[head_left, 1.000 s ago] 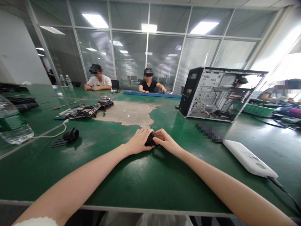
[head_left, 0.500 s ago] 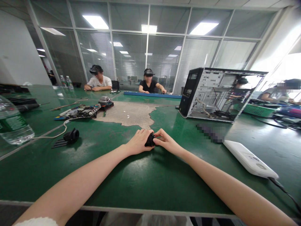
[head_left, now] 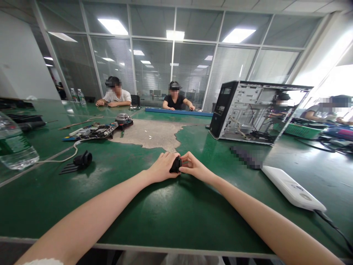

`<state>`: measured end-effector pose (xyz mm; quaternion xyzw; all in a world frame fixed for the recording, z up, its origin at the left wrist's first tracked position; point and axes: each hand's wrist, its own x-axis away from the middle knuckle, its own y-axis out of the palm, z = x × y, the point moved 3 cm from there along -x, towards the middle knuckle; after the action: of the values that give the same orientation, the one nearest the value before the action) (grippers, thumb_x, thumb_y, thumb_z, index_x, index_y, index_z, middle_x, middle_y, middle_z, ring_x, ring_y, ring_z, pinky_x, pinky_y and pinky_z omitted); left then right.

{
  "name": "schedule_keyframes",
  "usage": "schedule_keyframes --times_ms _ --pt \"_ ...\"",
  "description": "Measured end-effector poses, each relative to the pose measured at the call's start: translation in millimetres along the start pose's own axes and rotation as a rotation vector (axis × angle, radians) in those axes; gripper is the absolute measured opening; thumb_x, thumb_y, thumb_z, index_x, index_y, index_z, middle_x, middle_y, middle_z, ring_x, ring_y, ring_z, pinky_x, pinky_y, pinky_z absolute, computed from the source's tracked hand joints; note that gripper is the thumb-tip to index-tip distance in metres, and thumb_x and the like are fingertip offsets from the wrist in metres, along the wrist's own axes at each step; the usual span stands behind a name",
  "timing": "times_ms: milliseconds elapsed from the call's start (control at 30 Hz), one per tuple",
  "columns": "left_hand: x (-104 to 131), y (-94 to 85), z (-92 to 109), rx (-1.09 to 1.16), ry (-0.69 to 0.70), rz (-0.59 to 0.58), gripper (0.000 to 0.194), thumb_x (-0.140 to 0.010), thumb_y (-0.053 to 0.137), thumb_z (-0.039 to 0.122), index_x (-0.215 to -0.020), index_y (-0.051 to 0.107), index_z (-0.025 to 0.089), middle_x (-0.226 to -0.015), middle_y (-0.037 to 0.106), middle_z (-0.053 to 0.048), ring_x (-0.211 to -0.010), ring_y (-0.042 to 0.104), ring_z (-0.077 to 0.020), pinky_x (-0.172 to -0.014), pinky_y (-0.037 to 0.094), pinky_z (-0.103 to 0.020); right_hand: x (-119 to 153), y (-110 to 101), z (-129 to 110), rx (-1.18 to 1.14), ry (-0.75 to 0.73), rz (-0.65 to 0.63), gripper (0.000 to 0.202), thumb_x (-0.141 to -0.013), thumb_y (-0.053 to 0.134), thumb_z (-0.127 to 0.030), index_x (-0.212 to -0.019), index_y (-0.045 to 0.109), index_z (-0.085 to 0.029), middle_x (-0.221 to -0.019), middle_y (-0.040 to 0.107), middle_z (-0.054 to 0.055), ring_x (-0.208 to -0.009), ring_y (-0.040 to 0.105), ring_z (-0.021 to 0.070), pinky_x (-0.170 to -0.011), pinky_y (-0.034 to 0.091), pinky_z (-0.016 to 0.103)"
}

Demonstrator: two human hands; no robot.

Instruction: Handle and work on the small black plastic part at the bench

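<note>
A small black part [head_left: 174, 165], too small and covered to name, sits between my two hands just above the green table [head_left: 154, 217]. My left hand [head_left: 163, 168] is closed around its left side, thumb below and fingers over the top. From the right, my right hand [head_left: 193, 165] pinches the part's right edge with thumb and fingertips. Much of the part is hidden behind the fingers. Off to the left lies another black piece [head_left: 82, 159] with a round end and several flat prongs.
An open computer case [head_left: 224, 110] stands at the back right. A white power bank [head_left: 292, 187] with a cable lies at right. At left are a circuit board [head_left: 93, 131] and a water bottle [head_left: 16, 145]. Two people [head_left: 176, 100] sit across; another person [head_left: 322, 108] is far right.
The fingers of my right hand have shifted slightly at the black part's right edge. My left hand keeps its grip, and the view has moved very little.
</note>
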<state>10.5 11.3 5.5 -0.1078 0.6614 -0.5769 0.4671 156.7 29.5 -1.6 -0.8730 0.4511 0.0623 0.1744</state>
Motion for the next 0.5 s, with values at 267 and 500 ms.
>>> schedule_keyframes --times_ms 267,500 --pt "-0.5 -0.5 1.1 0.002 0.007 0.004 0.058 -0.068 0.058 0.042 -0.114 0.032 0.017 -0.105 0.049 -0.009 -0.094 0.044 -0.0245 -0.079 0.034 -0.036 -1.5 4.2 2.9 -0.011 0.043 0.110 0.025 -0.071 0.056 -0.037 -0.083 0.042 -0.020 -0.085 0.051 -0.001 -0.070 0.053 0.0093 -0.064 0.045 0.027" --pt "-1.1 -0.6 1.0 -0.005 0.007 -0.006 0.058 -0.068 0.057 0.043 -0.113 0.033 0.018 -0.104 0.049 -0.008 -0.093 0.045 -0.0244 -0.079 0.034 -0.036 -2.1 1.2 8.4 0.005 0.083 0.105 0.031 -0.069 0.059 -0.038 -0.089 0.043 -0.021 -0.086 0.052 0.001 -0.078 0.054 0.0126 -0.071 0.045 0.031"
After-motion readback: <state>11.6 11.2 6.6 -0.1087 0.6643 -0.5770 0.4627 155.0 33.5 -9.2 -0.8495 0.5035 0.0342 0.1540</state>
